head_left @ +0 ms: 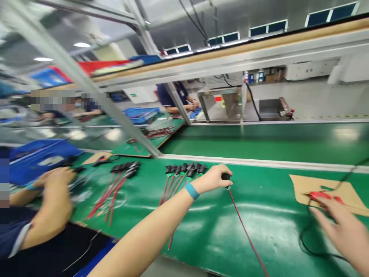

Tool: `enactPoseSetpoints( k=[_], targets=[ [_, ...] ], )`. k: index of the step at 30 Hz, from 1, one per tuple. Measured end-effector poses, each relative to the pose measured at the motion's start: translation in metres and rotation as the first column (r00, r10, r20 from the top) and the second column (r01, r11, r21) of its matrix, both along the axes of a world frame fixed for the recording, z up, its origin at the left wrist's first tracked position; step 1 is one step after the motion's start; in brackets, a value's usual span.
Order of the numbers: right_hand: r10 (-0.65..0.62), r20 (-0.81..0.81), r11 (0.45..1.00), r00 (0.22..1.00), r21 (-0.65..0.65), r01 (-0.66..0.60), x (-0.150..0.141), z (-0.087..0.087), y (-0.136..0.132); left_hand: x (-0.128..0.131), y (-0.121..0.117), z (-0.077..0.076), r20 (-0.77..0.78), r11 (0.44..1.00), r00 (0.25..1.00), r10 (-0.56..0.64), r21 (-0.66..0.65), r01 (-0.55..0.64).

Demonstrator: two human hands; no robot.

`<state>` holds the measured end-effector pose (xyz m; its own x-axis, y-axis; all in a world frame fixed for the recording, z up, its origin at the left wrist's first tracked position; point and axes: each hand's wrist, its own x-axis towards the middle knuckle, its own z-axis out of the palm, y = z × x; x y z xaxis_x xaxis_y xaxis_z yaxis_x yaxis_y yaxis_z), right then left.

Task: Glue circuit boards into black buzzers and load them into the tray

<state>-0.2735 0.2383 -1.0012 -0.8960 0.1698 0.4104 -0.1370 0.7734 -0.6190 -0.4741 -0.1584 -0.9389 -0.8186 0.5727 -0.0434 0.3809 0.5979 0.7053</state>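
My left hand is closed round a small black connector, pinched between thumb and fingers above the green bench. From its lower end a red wire runs down toward the near edge. My right hand is at the right, slightly blurred, thumb and fingers apart. Its fingertips are over a red-handled tool lying on a piece of cardboard; whether they touch it I cannot tell. A black cable loops beside this hand. Left of my left hand lies a row of black connectors with red wires.
A co-worker's arm works at the left beside a blue bin. Another bundle of black connectors lies between us. A metal frame post slants upward at the bench's back. Across the line stands another person.
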Motion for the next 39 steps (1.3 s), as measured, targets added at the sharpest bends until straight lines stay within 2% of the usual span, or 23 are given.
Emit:
enactPoseSetpoints(
  k=[1,3,4,7,9,11,13,14,16,17,19,23,31,33,35,37,38,39],
  targets=[
    [0.116,-0.044,0.986,0.992,0.124,-0.110,0.001,0.003,-0.018,0.003,0.015,-0.001,0.084,0.999,0.996,-0.030,0.035,0.027],
    [0.386,0.043,0.886,0.922,0.260,-0.383,-0.003,0.010,-0.057,0.009,0.046,-0.004,0.256,0.991,0.961,-0.103,0.108,0.077],
    [0.467,0.054,0.833,0.883,0.309,-0.459,-0.007,0.014,-0.075,0.013,0.060,-0.007,0.331,0.984,0.933,-0.139,0.149,0.094],
    [0.580,0.015,0.728,0.814,0.439,-0.527,-0.018,0.021,-0.105,0.029,0.096,-0.018,0.491,0.957,0.841,-0.226,0.271,0.099],
    [0.610,-0.040,0.725,0.791,0.430,-0.537,-0.020,0.024,-0.108,0.041,0.112,-0.028,0.557,0.937,0.787,-0.265,0.340,0.076],
    [0.596,-0.106,0.785,0.796,0.284,-0.550,-0.020,0.026,-0.103,0.054,0.122,-0.040,0.592,0.915,0.753,-0.289,0.403,0.034],
    [0.521,-0.081,0.852,0.850,-0.009,-0.524,-0.022,0.031,-0.096,0.067,0.129,-0.053,0.607,0.888,0.733,-0.308,0.459,-0.007],
    [0.471,-0.011,0.866,0.882,-0.182,-0.465,-0.025,0.034,-0.093,0.074,0.132,-0.059,0.612,0.875,0.723,-0.319,0.483,-0.023],
    [0.401,0.176,0.848,0.899,-0.443,-0.291,-0.034,0.041,-0.088,0.086,0.136,-0.069,0.624,0.852,0.701,-0.344,0.521,-0.046],
    [0.386,0.252,0.831,0.888,-0.514,-0.215,-0.039,0.044,-0.086,0.091,0.137,-0.073,0.631,0.841,0.687,-0.361,0.538,-0.051],
    [0.376,0.332,0.813,0.865,-0.567,-0.136,-0.049,0.048,-0.082,0.101,0.138,-0.076,0.647,0.823,0.647,-0.404,0.565,-0.051],
    [0.390,0.400,0.796,0.829,-0.599,-0.085,-0.061,0.049,-0.078,0.110,0.134,-0.076,0.682,0.821,0.565,-0.464,0.571,-0.015],
    [0.502,0.437,0.716,0.746,-0.694,-0.075,-0.057,0.043,-0.074,0.115,0.129,-0.080,0.664,0.815,0.599,-0.448,0.579,-0.032],
    [0.500,0.479,0.733,0.722,-0.678,-0.058,-0.046,0.045,-0.072,0.116,0.128,-0.078,0.651,0.810,0.614,-0.446,0.585,-0.032],
    [0.413,0.476,0.817,0.776,-0.570,-0.085,-0.034,0.050,-0.070,0.117,0.128,-0.074,0.631,0.816,0.638,-0.442,0.578,-0.007],
    [0.313,0.311,0.922,0.897,-0.326,-0.209,-0.025,0.057,-0.069,0.117,0.127,-0.069,0.609,0.827,0.658,-0.443,0.561,0.038],
    [0.311,0.193,0.946,0.931,-0.162,-0.282,-0.023,0.061,-0.068,0.118,0.127,-0.067,0.601,0.832,0.664,-0.445,0.551,0.059],
    [0.348,0.106,0.937,0.931,-0.002,-0.350,-0.023,0.064,-0.068,0.118,0.127,-0.064,0.593,0.836,0.669,-0.448,0.543,0.078]
  ],
)
